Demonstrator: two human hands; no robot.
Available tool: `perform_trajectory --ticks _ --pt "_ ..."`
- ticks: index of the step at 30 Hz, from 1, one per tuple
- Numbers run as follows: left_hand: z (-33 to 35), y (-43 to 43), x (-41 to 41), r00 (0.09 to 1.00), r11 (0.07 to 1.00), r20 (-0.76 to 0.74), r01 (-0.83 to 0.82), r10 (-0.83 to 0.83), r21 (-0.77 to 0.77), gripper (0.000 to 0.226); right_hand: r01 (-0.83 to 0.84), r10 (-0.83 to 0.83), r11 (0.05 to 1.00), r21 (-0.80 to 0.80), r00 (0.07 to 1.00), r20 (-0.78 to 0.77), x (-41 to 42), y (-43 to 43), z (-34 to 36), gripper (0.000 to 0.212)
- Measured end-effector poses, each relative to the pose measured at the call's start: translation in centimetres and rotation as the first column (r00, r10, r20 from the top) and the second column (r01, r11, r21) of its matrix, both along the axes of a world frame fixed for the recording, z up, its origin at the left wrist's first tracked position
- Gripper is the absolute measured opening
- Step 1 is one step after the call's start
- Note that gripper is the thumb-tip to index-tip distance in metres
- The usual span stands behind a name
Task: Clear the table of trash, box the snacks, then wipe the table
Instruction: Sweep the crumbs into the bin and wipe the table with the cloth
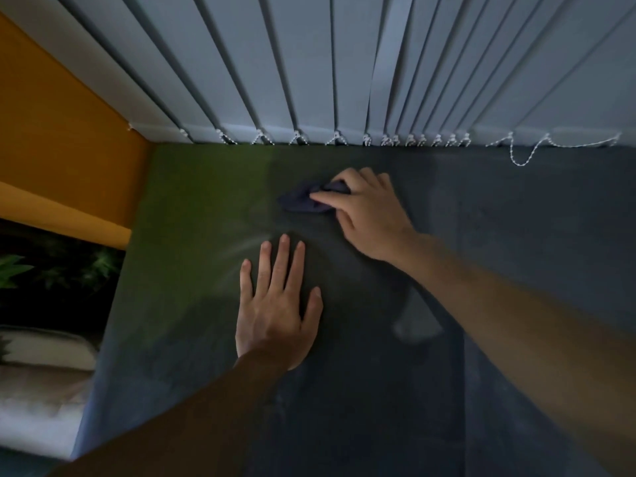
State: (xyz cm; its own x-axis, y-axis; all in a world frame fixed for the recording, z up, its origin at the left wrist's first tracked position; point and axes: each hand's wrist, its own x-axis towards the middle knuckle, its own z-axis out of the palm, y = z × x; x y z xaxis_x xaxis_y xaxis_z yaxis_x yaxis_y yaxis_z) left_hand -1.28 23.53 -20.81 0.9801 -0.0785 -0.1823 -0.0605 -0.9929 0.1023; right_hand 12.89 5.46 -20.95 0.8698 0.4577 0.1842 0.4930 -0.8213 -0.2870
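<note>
- The right hand [368, 215] reaches to the far middle of the table [516, 218] and grips a dark cloth [299, 201]. Its fingers are curled over the far side of the bunched fabric and its thumb [327, 201] lies along the top, pointing left.
- The dark cloth is crumpled into a small wad and pressed onto the tabletop, and most of it sticks out to the left of the right hand. It lies near the far edge of the table, short of the blinds.
- The left hand [277, 315] lies palm down on the table, nearer than the right hand and a little to its left. Its fingers are straight and slightly spread, and it holds nothing.
- The two hands are apart, with bare tabletop between them (the left fingertips point roughly toward the cloth).
- The tabletop is dark grey, with a greenish cast over its far left part. Faint pale arc streaks [241, 251] curve just left of the left fingertips, and a blurred pale patch [416, 321] shows near the right forearm.
- Grey vertical blinds [309, 63] hang along the far edge of the table, joined at the bottom by a white bead chain [523, 160] that sags in a loop at the far right.
- An orange wall [62, 132] stands on the left, with green leaves [13, 270] below it, and nearer still a pale shape [44, 349] too blurred to identify.
</note>
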Motion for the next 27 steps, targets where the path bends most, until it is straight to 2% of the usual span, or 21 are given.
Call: perform_trajectory --ticks 2,4,6,8,11,12,13,14,16,18,19,20,21,24,26,27 --pt "-0.1 0.1 -0.1 1.000 1.000 0.008 -0.002 0.002 -0.001 0.069 0.194 -0.194 0.981 -0.007 0.981 0.023 0.5 -1.4 -0.1 0.043" --pt "-0.1 0.1 -0.1 1.000 1.000 0.011 -0.001 0.001 0.003 0.069 0.446 -0.447 0.894 0.026 0.895 0.006 0.7 -2.2 0.0 0.044" --pt "-0.1 0.1 -0.1 1.000 1.000 0.010 0.001 -0.001 0.002 0.069 0.580 -0.580 0.814 0.034 0.814 -0.033 0.4 -1.8 0.2 0.043" --pt "-0.1 0.1 0.0 1.000 1.000 0.005 0.001 -0.001 0.000 0.069 0.535 -0.533 0.844 0.035 0.844 -0.057 -0.6 -1.0 0.5 0.044" --pt "-0.1 0.1 0.0 1.000 1.000 -0.002 -0.005 0.005 0.007 0.069 0.176 -0.176 0.984 -0.002 0.984 -0.018 -2.3 -1.9 0.4 0.045" --pt "-0.1 0.1 0.0 1.000 1.000 -0.001 -0.006 0.006 0.008 0.069 0.073 -0.072 0.996 -0.043 0.997 0.007 -2.3 -2.9 0.4 0.046" --pt "-0.1 0.1 0.0 1.000 1.000 0.004 -0.006 0.006 0.007 0.070 0.039 -0.037 0.996 -0.083 0.999 0.029 -2.0 -4.0 0.4 0.046" --pt "-0.1 0.1 0.0 1.000 1.000 0.009 -0.005 0.005 0.007 0.070 0.089 -0.085 0.990 -0.108 0.995 0.047 -1.7 -5.0 0.4 0.047" --pt "-0.1 0.1 -0.1 1.000 1.000 0.008 -0.001 0.001 0.009 0.069 0.369 -0.366 0.925 -0.088 0.929 0.050 -1.0 -6.6 0.4 0.047" --pt "-0.2 0.1 -0.1 1.000 1.000 0.010 0.005 -0.005 0.010 0.069 0.648 -0.649 0.761 -0.037 0.761 -0.016 -0.8 -7.0 0.4 0.047" --pt "-0.2 0.1 -0.1 1.000 1.000 0.014 0.006 -0.006 0.009 0.069 0.707 -0.708 0.706 -0.027 0.705 -0.043 -1.1 -6.6 0.6 0.046" --pt "-0.2 0.1 -0.1 1.000 1.000 0.016 0.005 -0.006 0.008 0.069 0.713 -0.713 0.701 -0.018 0.699 -0.050 -1.6 -5.9 0.7 0.046" --pt "-0.2 0.1 -0.1 1.000 1.000 0.017 0.004 -0.004 0.010 0.069 0.677 -0.676 0.736 0.005 0.736 -0.047 -2.4 -5.2 0.8 0.046" --pt "-0.2 0.0 -0.1 1.000 1.000 0.019 0.002 -0.002 0.019 0.070 0.383 -0.382 0.924 0.022 0.924 -0.031 -4.8 -4.4 0.4 0.048" --pt "-0.2 0.1 -0.1 1.000 1.000 0.020 0.003 -0.003 0.018 0.070 0.197 -0.198 0.979 -0.047 0.980 0.002 -5.1 -5.4 0.3 0.048" --pt "-0.2 0.1 -0.1 1.000 1.000 0.022 0.004 -0.004 0.021 0.070 0.167 -0.165 0.982 -0.084 0.986 0.027 -4.7 -6.3 0.3 0.047"
